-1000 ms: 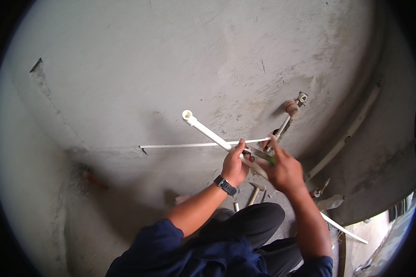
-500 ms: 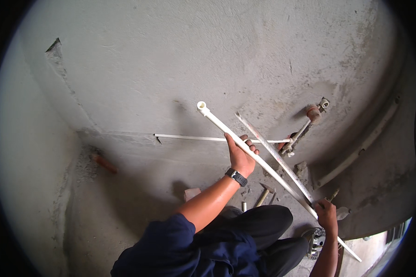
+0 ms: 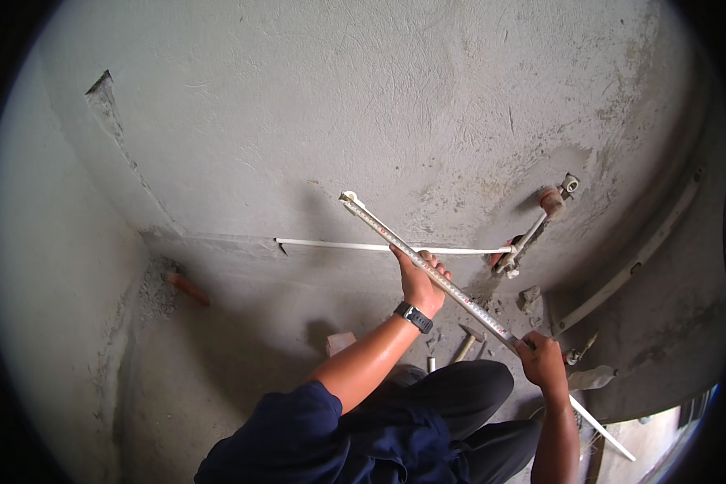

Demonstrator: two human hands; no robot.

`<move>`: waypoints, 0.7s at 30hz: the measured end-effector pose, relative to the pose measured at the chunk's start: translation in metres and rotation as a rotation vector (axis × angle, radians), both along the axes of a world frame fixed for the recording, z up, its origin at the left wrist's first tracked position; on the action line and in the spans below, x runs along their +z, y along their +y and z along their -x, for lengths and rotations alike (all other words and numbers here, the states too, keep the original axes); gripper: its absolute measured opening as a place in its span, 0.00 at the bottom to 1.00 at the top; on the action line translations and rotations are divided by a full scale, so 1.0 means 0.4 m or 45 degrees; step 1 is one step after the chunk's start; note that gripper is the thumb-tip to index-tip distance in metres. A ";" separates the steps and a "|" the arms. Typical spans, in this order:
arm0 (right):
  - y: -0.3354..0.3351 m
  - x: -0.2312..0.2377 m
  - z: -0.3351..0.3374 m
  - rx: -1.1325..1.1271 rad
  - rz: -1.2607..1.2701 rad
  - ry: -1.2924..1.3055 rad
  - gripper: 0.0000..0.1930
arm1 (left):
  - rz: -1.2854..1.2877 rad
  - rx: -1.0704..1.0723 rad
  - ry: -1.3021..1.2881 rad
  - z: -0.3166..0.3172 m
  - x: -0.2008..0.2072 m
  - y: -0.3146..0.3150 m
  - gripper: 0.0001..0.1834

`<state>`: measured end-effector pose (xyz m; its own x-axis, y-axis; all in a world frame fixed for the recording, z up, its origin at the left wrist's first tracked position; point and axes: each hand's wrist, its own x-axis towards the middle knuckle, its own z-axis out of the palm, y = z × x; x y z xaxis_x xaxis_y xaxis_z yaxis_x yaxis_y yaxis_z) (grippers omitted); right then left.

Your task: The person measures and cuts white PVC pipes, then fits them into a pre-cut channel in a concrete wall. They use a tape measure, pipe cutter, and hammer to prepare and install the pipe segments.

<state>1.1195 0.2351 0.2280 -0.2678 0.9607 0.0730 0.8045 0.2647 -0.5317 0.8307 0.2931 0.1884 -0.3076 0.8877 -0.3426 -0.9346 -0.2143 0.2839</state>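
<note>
My left hand point(image 3: 421, 288), a dark watch on its wrist, is closed around a white plastic pipe point(image 3: 605, 429) with an elbow fitting point(image 3: 354, 197) at its upper end. Along the pipe lies the silver graduated blade of a measuring tape point(image 3: 469, 305), covering much of it. The blade's tip is at the elbow. My right hand point(image 3: 544, 361) is closed on the tape's lower part; whether a case sits inside the fist is hidden. Past this hand the pipe's plain end runs on to the lower right.
A thin white pipe point(image 3: 339, 244) runs along the grey wall to pipe fittings point(image 3: 508, 260). A hammer point(image 3: 466, 345) and rubble point(image 3: 529, 298) lie on the floor by my knees. An orange pipe stub point(image 3: 189, 289) is at left, a long pale strip point(image 3: 637, 262) at right.
The tape blade has swung left from beside the pipe onto it, its tip now at the elbow. My right hand has moved slightly up and left. My left hand still grips the pipe.
</note>
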 end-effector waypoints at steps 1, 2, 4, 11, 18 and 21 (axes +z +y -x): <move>0.002 -0.005 -0.001 0.019 -0.008 0.000 0.13 | -0.012 0.009 0.022 0.000 -0.002 0.000 0.42; 0.003 -0.009 -0.003 0.035 -0.013 0.001 0.13 | -0.006 0.009 0.024 0.001 -0.004 0.000 0.42; 0.007 -0.017 -0.004 0.012 0.012 -0.003 0.13 | -0.001 -0.002 0.023 0.001 -0.008 -0.001 0.42; 0.007 -0.007 -0.005 -0.015 0.128 -0.024 0.14 | 0.028 0.005 0.035 0.001 0.013 -0.004 0.43; 0.024 -0.052 -0.046 0.190 -0.086 -0.129 0.12 | -0.002 -0.008 0.173 0.003 0.019 0.000 0.42; 0.016 -0.085 -0.089 0.113 0.047 -0.204 0.11 | 0.007 0.006 0.180 0.005 0.003 -0.002 0.40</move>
<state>1.1551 0.2416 0.1939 -0.3572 0.9339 -0.0127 0.8540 0.3211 -0.4093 0.8285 0.2924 0.1896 -0.3573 0.8845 -0.3001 -0.8841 -0.2166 0.4141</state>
